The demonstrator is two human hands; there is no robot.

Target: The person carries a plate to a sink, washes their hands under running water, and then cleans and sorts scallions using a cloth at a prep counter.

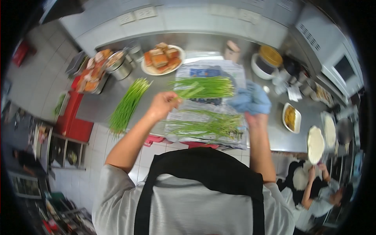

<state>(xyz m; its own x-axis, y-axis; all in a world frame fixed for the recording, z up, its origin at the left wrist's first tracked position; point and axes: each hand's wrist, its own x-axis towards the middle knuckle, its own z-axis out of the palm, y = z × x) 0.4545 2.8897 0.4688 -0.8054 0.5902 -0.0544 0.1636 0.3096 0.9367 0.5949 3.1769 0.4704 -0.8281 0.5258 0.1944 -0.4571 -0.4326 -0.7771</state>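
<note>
My left hand is closed in a pinch at the left end of a bunch of green chives, which lies on newspaper. A pale, blurred green blade runs from the fingertips over that bunch. My right hand is wrapped round a crumpled blue cloth at the newspaper's right side; the cloth hides part of its fingers. Nearer my body, a looser layer of thin chives is spread on another newspaper sheet. To the left, a separate chive bunch rests directly on the steel counter.
Browned food pieces fill a white plate at the back. Nearby stand a metal pot and a loaded tray. A yellow-lidded tub and a white dish are rightward. Another person works at lower right.
</note>
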